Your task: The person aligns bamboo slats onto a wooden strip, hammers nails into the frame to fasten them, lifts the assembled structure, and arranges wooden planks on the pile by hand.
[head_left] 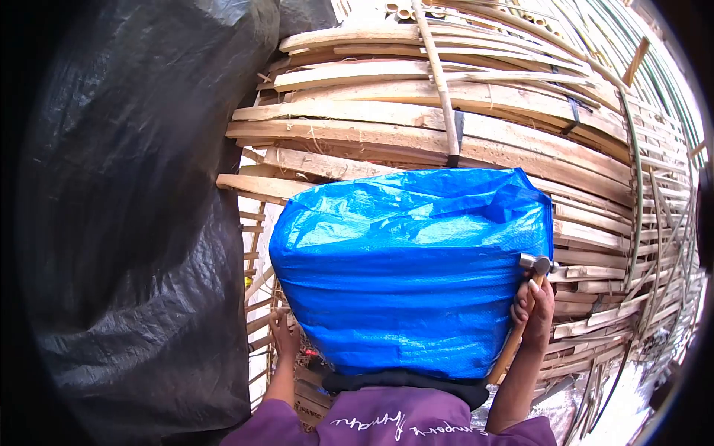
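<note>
My right hand [537,308] is wrapped around the wooden handle of a hammer [538,263]. The hammer's metal head points up, against the right edge of a shiny blue plastic sheet [401,290]. That sheet spreads out in front of my purple shirt [387,416] and hides what lies under it. On the left side, my left hand [285,334] is beside thin bamboo slats [256,301], its fingers curled. Whatever it may hold is too small to make out.
A large black plastic sheet [141,223] hangs along the left. Beyond the blue sheet lie rows of split bamboo strips [387,111], crossed by a thin pole [440,82]. More bamboo lattice [662,163] stretches along the right.
</note>
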The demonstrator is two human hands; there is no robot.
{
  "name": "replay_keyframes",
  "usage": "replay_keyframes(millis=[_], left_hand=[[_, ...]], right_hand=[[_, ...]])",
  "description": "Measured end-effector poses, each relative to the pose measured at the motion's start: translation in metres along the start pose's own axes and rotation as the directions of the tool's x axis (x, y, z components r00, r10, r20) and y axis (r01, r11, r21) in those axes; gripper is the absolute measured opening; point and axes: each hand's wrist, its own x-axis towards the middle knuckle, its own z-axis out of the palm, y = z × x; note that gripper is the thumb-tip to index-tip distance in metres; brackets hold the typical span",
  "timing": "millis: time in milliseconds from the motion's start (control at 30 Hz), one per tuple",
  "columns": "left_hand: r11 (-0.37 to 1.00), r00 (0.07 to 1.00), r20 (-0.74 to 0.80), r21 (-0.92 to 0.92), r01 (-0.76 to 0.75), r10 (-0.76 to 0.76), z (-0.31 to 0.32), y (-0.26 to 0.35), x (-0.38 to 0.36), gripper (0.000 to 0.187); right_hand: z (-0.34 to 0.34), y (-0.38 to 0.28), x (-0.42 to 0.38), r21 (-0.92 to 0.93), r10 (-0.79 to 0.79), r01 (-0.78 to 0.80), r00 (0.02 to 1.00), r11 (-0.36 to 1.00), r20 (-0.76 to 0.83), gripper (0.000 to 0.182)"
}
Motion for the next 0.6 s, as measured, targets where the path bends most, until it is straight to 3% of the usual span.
replay_keyframes(millis=[67, 133, 200, 233, 267, 300, 333, 367, 400, 433, 467, 500, 600], left_hand=[[0.997, 0.998, -0.02, -0.042, 0.059, -0.06, 0.001, 0.015, -0.025, 0.055], [0.964, 0.965, 0.063, -0.056, 0.258, -0.255, -0.026, 0.057, -0.02, 0.043], [0.977, 0.992, -0.022, -0.177, 0.116, -0.122, -0.038, 0.065, 0.006, 0.028], [0.984, 0.982, -0.066, -0.045, 0.174, -0.177, -0.041, 0.069, 0.027, 0.019], [0.995, 0.976, -0.204, -0.08, 0.056, -0.071, -0.035, 0.057, 0.047, 0.019], [0.982, 0.979, -0.193, -0.188, 0.022, -0.059, -0.057, 0.089, 0.061, 0.019], [0.95, 0.965, -0.262, -0.301, -0.081, -0.001, -0.048, 0.076, 0.092, 0.019], [0.926, 0.95, -0.271, -0.297, -0.233, 0.152, -0.068, 0.102, 0.108, 0.018], [0.847, 0.865, -0.378, -0.287, -0.448, 0.329, -0.087, 0.13, 0.127, 0.019], [0.819, 0.794, -0.411, -0.168, -0.549, 0.448, -0.108, 0.148, 0.152, 0.022], [0.843, 0.86, -0.38, -0.282, -0.458, 0.34, -0.115, 0.154, 0.185, 0.025], [0.783, 0.891, -0.331, -0.442, -0.437, 0.31, -0.121, 0.16, 0.221, 0.026], [0.842, 0.88, -0.101, -0.261, -0.473, 0.463, -0.173, 0.241, 0.265, 0.029]], right_hand=[[0.005, -0.001, -0.002, -0.022, -0.002, 0.002, 1.0, 1.0, -0.03, 0.031], [0.007, -0.003, -0.002, -0.068, 0.011, -0.013, 0.999, 0.998, -0.034, 0.029], [0.01, -0.002, -0.003, -0.104, -0.018, 0.014, 0.999, 0.994, -0.037, 0.028], [0.014, -0.002, -0.006, -0.136, -0.03, 0.02, 0.997, 0.991, -0.068, 0.028], [0.02, -0.002, -0.01, -0.166, -0.04, 0.023, 0.994, 0.986, -0.102, 0.028], [0.024, 0.0, -0.014, -0.229, -0.065, 0.037, 0.991, 0.973, -0.12, 0.029], [0.019, 0.008, -0.02, -0.273, -0.1, 0.064, 0.988, 0.96, -0.117, 0.029], [0.017, 0.014, -0.026, -0.291, -0.114, 0.07, 0.984, 0.954, -0.138, 0.029], [0.017, 0.019, -0.034, -0.313, -0.123, 0.072, 0.981, 0.947, -0.149, 0.029], [0.016, 0.022, -0.042, -0.308, -0.128, 0.08, 0.982, 0.948, -0.139, 0.03], [0.015, 0.027, -0.049, -0.305, -0.129, 0.083, 0.983, 0.949, -0.134, 0.03], [0.013, 0.031, -0.057, -0.304, -0.123, 0.072, 0.98, 0.95, -0.154, 0.03], [0.005, 0.041, -0.074, -0.287, -0.124, 0.07, 0.977, 0.955, -0.171, 0.029]])
